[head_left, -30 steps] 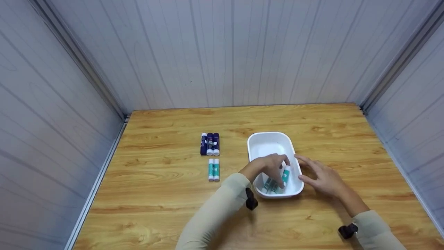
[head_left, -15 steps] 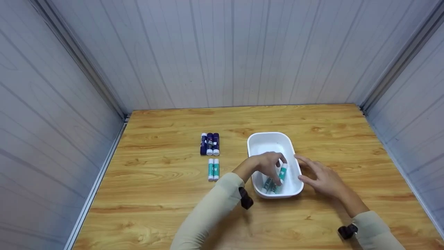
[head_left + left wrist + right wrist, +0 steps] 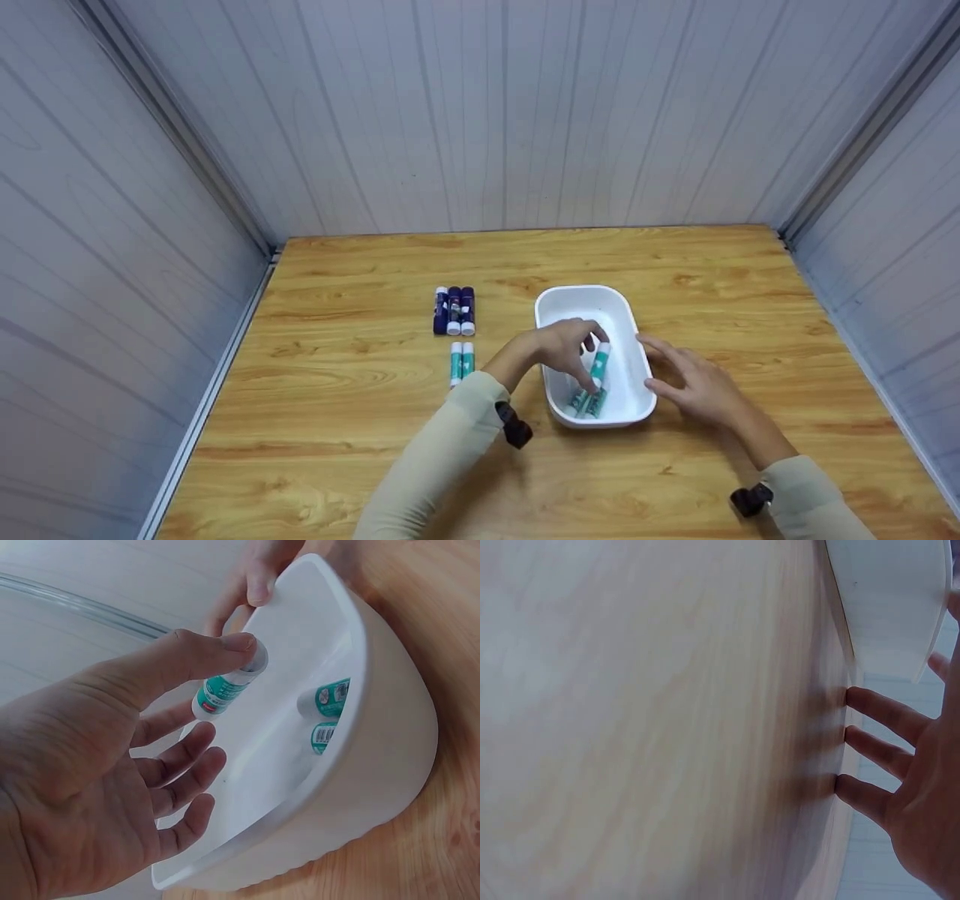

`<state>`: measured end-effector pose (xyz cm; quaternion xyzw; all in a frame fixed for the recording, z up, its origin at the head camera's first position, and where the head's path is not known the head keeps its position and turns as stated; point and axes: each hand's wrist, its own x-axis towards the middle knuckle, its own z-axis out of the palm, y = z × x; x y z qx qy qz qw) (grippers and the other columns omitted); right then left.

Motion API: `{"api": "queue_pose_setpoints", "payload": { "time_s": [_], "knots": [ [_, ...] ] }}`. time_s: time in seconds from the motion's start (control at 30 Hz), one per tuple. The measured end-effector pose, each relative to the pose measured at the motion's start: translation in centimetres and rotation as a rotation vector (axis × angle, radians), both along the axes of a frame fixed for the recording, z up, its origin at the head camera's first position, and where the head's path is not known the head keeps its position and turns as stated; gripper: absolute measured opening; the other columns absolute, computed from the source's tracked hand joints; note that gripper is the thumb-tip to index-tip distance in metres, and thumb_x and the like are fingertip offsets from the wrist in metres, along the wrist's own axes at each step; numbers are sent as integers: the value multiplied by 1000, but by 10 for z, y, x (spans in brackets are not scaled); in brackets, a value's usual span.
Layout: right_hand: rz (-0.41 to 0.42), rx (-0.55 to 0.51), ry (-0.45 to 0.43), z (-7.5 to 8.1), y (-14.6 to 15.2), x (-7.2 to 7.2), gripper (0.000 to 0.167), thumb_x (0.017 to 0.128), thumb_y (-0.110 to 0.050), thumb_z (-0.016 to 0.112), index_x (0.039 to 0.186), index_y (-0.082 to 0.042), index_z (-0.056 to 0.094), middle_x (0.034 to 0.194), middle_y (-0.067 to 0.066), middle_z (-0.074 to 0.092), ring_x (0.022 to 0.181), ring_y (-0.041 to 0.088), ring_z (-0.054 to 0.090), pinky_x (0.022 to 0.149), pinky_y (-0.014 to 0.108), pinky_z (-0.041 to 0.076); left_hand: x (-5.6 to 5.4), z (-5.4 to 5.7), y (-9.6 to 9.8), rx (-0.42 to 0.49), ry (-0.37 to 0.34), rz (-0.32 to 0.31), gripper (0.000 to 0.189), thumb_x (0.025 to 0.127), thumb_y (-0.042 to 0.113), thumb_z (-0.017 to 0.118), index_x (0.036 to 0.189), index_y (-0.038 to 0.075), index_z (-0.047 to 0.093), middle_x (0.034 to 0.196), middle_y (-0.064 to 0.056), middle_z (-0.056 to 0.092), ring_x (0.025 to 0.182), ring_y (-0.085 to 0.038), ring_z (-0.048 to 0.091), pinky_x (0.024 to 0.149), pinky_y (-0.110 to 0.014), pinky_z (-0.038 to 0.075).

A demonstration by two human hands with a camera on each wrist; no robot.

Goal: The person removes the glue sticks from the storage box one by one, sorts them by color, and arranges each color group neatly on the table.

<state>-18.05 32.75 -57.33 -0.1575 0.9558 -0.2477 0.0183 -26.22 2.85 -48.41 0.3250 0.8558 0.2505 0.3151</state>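
My left hand pinches a white-and-green glue stick between thumb and index finger, over the white plastic bin. In the left wrist view the held glue stick is tilted, and the other fingers are loosely bent away from it. Two more green glue sticks lie at the near end inside the bin. At the bin's right side rests my right hand, thumb and index finger spread along the rim. The right wrist view shows its other three fingertips on the tabletop.
Left of the bin, two green glue sticks lie side by side on the wooden table. Behind them is a row of three dark blue glue sticks, the leftmost turned the opposite way. Pale panel walls enclose the table.
My left hand has drawn left and slightly up within the bin, carrying the pinched glue stick away from the bin's right wall. The right hand and the bin have stayed put.
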Motion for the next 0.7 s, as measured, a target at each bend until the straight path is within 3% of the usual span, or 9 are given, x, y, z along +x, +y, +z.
{"api": "queue_pose_setpoints", "payload": {
  "time_s": [0.23, 0.43, 0.57, 0.7],
  "knots": [
    [12, -9, 14, 1, -1, 1, 70, 109, -47, 71, 172, -34, 43, 166, 16, 63, 140, 51, 64, 105, 82, 51, -3, 4, -17, 64, -23, 26, 79, 90, 25, 97, 156, 11, 57, 146, -12, 65, 124, -20, 61, 106, -28, 53],
    [9, -9, 8, 1, -2, 1, 70, 109, -48, 70, 172, -35, 43, 167, 15, 62, 143, 52, 63, 108, 82, 50, -2, 5, -35, 101, -16, 58, 79, 90, 22, 96, 158, 10, 56, 145, -14, 64, 132, -29, 63, 105, -29, 54],
    [7, -12, 11, 1, -2, 1, 70, 109, -47, 71, 172, -33, 44, 167, 16, 62, 144, 53, 62, 108, 83, 50, -2, 7, -47, 133, -21, 88, 79, 90, 20, 96, 158, 10, 56, 146, -15, 64, 129, -26, 61, 107, -32, 55],
    [5, -9, 13, 1, -2, 1, 70, 109, -47, 71, 172, -34, 43, 168, 16, 61, 145, 53, 62, 109, 83, 49, -3, 9, -58, 184, -29, 100, 81, 89, 16, 96, 158, 6, 55, 148, -22, 63, 131, -32, 62, 111, -38, 54]
  ]
}}
